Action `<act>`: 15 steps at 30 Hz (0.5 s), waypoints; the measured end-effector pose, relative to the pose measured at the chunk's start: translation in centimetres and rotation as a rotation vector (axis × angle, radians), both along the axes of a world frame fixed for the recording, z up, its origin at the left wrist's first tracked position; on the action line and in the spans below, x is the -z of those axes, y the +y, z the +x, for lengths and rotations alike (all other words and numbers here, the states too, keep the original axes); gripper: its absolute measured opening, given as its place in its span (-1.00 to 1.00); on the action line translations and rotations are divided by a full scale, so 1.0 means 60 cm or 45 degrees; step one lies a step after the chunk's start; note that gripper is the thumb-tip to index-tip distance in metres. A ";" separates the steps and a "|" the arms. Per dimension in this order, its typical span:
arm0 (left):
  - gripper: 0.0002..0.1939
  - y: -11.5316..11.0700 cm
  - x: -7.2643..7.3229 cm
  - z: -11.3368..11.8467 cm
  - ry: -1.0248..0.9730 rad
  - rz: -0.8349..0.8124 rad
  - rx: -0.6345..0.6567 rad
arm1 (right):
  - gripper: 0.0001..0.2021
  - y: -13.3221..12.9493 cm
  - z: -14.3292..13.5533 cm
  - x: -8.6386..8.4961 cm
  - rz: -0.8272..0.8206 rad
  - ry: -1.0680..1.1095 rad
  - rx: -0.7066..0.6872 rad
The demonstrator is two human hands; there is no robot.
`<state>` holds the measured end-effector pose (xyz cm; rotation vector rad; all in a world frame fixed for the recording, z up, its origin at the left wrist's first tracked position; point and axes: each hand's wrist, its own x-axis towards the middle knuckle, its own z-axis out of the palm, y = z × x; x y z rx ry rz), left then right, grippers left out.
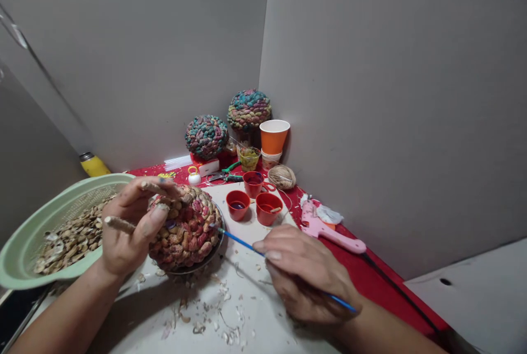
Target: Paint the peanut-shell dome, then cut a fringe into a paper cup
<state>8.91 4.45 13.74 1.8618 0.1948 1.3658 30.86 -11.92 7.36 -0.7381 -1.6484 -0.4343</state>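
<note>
A round ball covered in shells [187, 228], partly reddish and partly tan, rests on a dish on the white board. My right hand [307, 274] pinches a blue paintbrush [242, 243], its tip at the ball's right side. At the ball's left, my left hand [132, 222] is curled around thin wooden sticks [119, 225], thumb and fingers close to the ball's surface. Behind the ball stand three red cups [237, 204], with dark liquid visible in some of them.
A green basket of shells [16, 255] sits at the left. Two painted balls [249, 110], an orange cup [274, 137], twine [282, 177] and pliers [224, 177] are at the back. A pink glue gun [333, 237] with its cord lies right. Shell scraps [226, 337] litter the board.
</note>
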 end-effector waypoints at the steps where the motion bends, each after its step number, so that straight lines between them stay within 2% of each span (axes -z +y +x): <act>1: -0.76 0.000 0.000 0.000 -0.016 -0.006 0.004 | -0.57 -0.001 0.005 -0.002 0.012 0.041 0.062; 5: -0.78 0.005 0.006 -0.007 -0.061 -0.073 -0.002 | -0.61 0.000 0.031 -0.014 0.088 0.286 0.354; 7: -0.78 0.009 0.013 -0.014 -0.096 -0.107 -0.040 | -0.69 0.002 0.050 -0.024 0.059 0.377 0.470; 11: -0.80 0.013 0.024 -0.023 -0.132 -0.104 -0.102 | -0.89 0.004 0.094 -0.051 -0.206 0.348 0.671; 15: -0.88 0.004 0.025 -0.025 -0.132 -0.198 -0.254 | -0.94 0.009 0.131 -0.066 -0.580 0.265 0.625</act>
